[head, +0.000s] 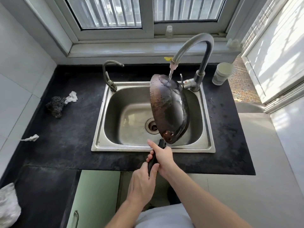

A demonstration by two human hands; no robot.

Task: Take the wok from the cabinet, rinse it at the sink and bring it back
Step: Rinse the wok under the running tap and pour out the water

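A dark, worn wok (167, 106) is tipped on its side over the steel sink (105, 129), its outer underside facing left. Water runs from the tall curved tap (194, 43) onto the wok's upper rim. Both hands hold the wok's black handle at the sink's front edge. My right hand (162, 157) grips the handle close to the wok. Just below it, my left hand (143, 183) is wrapped around the handle's end.
A second, smaller tap (108, 74) stands at the sink's back left. A steel scourer with a white rag (60, 102) lies on the black counter to the left. A paper cup (222, 73) stands at the back right. Green cabinet doors (93, 195) are below.
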